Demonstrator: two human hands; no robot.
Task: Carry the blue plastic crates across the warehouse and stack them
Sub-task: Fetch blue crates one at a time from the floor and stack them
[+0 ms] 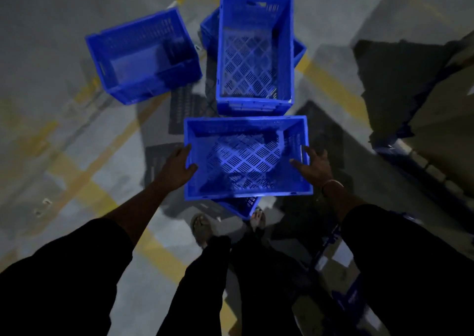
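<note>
- The near blue crate [247, 157] is held between both hands, right in front of the person and above the floor [51, 130]; it is empty, with a perforated diamond-pattern bottom.
- The left hand [177, 167] is on the crate's left wall, thumb hooked over the rim inside, fingers [183, 149] curled round the outside.
- The right hand [314, 166] is on the right wall, thumb inside the crate, the other fingers spread along the outside near the rim; a thin bangle [332, 184] sits on that wrist.
- Part of another blue crate [242, 207] shows just under the held one's near edge; whether the two touch cannot be told.
- Beyond it stands a taller stack of crates [255, 53]; the top one is empty, and lower ones peek out askew beneath it.
- To the left a single crate [143, 56] sits tilted on the floor, apart from the stack, also empty.
- Yellow lines [84, 189] cross the grey floor.
- The person's sandalled feet [202, 229] show below the held crate.
</note>
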